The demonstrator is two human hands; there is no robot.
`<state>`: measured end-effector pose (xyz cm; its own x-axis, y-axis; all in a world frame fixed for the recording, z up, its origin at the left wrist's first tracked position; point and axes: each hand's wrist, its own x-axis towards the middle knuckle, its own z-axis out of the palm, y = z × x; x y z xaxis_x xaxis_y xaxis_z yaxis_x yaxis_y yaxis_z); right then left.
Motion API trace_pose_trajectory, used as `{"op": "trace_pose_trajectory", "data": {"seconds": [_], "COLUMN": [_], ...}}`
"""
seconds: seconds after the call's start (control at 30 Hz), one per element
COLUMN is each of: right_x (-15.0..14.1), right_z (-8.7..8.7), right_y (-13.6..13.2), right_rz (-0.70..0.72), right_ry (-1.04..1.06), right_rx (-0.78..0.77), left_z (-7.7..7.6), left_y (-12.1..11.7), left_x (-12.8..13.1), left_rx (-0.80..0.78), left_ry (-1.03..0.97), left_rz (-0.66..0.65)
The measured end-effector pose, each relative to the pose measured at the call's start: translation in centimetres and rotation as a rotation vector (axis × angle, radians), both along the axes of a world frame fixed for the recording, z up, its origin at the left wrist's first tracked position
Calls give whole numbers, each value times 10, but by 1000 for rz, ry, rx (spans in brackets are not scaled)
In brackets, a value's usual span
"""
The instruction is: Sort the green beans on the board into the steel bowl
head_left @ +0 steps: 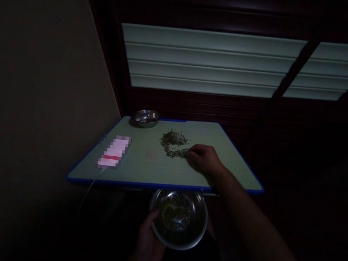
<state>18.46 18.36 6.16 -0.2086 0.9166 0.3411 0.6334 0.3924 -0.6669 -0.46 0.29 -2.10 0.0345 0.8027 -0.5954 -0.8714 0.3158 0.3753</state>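
Observation:
My left hand (pixel 149 246) grips a shiny metal bowl (pixel 199 224) by its left rim, the thumb over the edge. The bowl is tilted just below the front edge of the table, with small greenish grains (pixel 170 214) inside. Over the tabletop, my right hand (pixel 204 156) pinches a small, pale, rounded piece (pixel 185 152); its exact kind is too dark to make out. That piece touches the lower right end of a spread pile of small brownish-green grains (pixel 172 138). Some whitish bits lie among the grains at the pile's upper right.
A pale tabletop (pixel 137 170) with a blue rim carries another metal bowl (pixel 146 119) at its back left. A pixelated phone-like thing (pixel 114 152) with a white cable (pixel 91 186) lies at the left. Behind stands a dark slatted cabinet (pixel 208 60); a wall (pixel 48 68) borders the left.

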Motion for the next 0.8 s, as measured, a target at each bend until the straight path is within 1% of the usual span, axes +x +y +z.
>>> {"op": "trace_pose_trajectory", "data": {"seconds": [0.13, 0.27, 0.4, 0.5, 0.63, 0.8], "right_x": [-5, -7, 1, 11, 19, 17], "right_z": [2, 2, 5, 9, 14, 16], "right_y": [-4, -4, -1, -1, -6, -13], "right_rz": [0, 6, -114, -181, -174, -138], "right_ry": [-9, 35, 160, 200, 162, 88], "right_rx": [-13, -11, -19, -117, -267, -295], "left_z": [-1, -2, 1, 2, -2, -4], "left_y": [-1, -1, -1, -2, -2, -1], "left_x": [1, 2, 2, 2, 1, 1], "left_rx": [-13, -14, -26, -6, 0, -30], "left_ry": [-5, 4, 16, 9, -2, -4], "left_rz": [12, 7, 18, 13, 7, -7]}}
